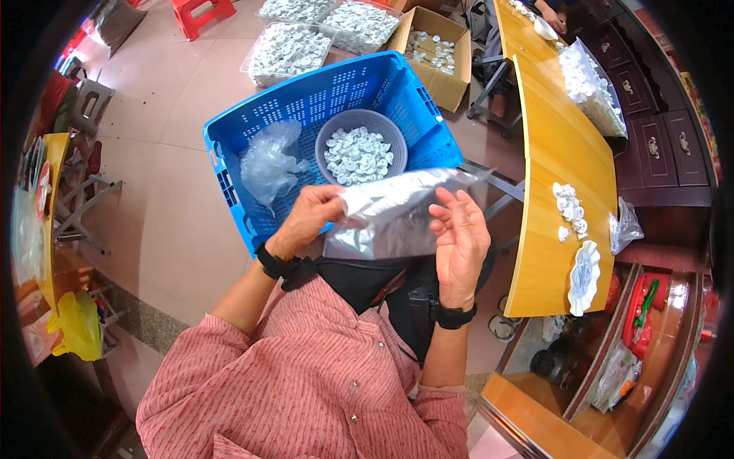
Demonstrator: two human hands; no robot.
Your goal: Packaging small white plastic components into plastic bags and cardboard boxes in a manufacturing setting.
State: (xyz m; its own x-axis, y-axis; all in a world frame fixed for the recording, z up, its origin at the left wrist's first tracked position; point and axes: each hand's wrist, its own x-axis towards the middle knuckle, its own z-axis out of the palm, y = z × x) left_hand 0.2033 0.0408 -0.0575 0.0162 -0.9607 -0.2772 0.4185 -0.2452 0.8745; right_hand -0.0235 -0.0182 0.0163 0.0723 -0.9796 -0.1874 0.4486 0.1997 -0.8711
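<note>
Silvery plastic bag (397,210) sits just in front of the blue crate (344,96). I note the left hand (310,218) gripping its edge; the right hand (459,237) open, fingers spread, against its other side.

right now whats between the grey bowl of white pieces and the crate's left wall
A crumpled clear plastic bag lies there on the blue crate floor, left of the grey bowl, seen in the head view.

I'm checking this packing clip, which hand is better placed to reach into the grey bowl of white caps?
Probably the left hand: it lies just below the grey bowl in the blue crate, though it grips the clear bag. The right hand is open, touching the bag, farther off.
</note>
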